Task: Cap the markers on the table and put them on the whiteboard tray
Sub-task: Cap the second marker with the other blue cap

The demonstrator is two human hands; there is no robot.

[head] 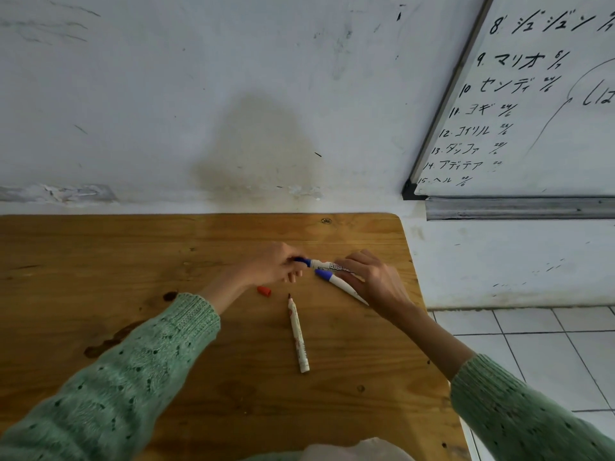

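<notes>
Head cam, only view: both hands over the wooden table (100,247), working one blue marker (327,265) held roughly level above the top. Left hand (271,266) is pinched on the blue cap (301,260) at the marker's left end; right hand (374,277) grips the barrel, fingers wrapped over the label. Cap looks on or nearly on, can't tell if it's seated. A 2nd blue-capped marker (339,285) sits just below the first, angled down-right, its tail end under the right hand; unclear if the hand is holding it too or if it's lying on the table. Red marker (298,332) lies uncapped on the table nearer the person, tip pointing away, w/ its red cap (264,290) loose just left of the tip, not touching. Whiteboard tray (519,208) is up right on the wall, past the table edge, nothing visible in it. Est. stage: capping marker 1, nothing trayed yet. Risks: cap pushed on skewed or not fully home, so it pops off in transfer; right hand juggling 2 barrels could drop one off the nearby right table edge onto the tile floor (532,344); a sleeve (159,354) could drag across the exposed red tip and smear ink or roll the marker; small red cap is easy to knock away.
</notes>
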